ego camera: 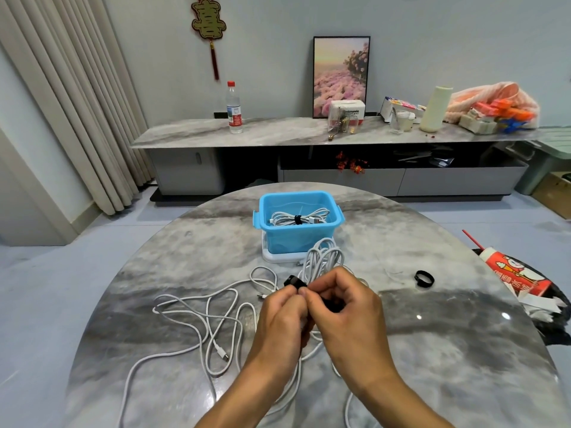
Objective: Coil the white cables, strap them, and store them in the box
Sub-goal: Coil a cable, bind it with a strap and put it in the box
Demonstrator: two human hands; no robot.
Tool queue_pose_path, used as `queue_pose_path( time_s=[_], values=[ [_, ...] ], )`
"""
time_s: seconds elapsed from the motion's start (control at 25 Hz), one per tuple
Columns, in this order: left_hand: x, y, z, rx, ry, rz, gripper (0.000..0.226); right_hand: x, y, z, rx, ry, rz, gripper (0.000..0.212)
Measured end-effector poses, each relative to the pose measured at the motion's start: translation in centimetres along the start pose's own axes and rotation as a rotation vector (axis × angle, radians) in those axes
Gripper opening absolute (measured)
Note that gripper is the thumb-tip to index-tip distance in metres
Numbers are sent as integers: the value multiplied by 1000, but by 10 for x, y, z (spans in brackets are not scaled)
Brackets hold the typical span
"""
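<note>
My left hand (282,318) and my right hand (343,307) meet over the middle of the table, both closed around a coiled white cable (324,257) whose loops stick up beyond my fingers. A black strap (295,282) shows between my fingertips, wrapped at the coil. A blue box (327,234) stands behind, on its white lid, with one strapped white coil (298,218) inside. Loose white cable (204,316) sprawls on the table left of my hands. Another black strap (424,278) lies to the right.
The round marble table (432,350) carries a red and white printed bag (519,276) at its right edge. Behind stands a long low cabinet (278,131) with a water bottle (234,108), a framed picture and clutter.
</note>
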State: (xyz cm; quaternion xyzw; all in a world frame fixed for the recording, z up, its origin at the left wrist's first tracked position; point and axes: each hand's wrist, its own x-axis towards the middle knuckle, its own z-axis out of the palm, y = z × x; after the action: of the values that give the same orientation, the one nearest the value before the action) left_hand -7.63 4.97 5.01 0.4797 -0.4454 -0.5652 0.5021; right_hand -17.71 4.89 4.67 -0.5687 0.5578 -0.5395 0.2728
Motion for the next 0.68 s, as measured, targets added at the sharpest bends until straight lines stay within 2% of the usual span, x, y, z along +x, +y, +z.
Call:
queue_pose_path(
  time_s=[0.08,0.2,0.44,0.6,0.68],
  values=[
    [-1,-2,1,-2,-3,-17,43,0,0,1,63,16,42,20],
    [1,-4,5,-37,-37,-6,53,3,0,-2,106,10,48,17],
    [7,-8,7,-99,8,88,46,6,2,-7,206,-116,54,16],
    [13,2,-2,-144,130,76,44,11,1,-13,292,-323,-12,36],
    [13,6,-6,-175,136,84,46,12,1,-14,358,-305,42,33]
  ],
)
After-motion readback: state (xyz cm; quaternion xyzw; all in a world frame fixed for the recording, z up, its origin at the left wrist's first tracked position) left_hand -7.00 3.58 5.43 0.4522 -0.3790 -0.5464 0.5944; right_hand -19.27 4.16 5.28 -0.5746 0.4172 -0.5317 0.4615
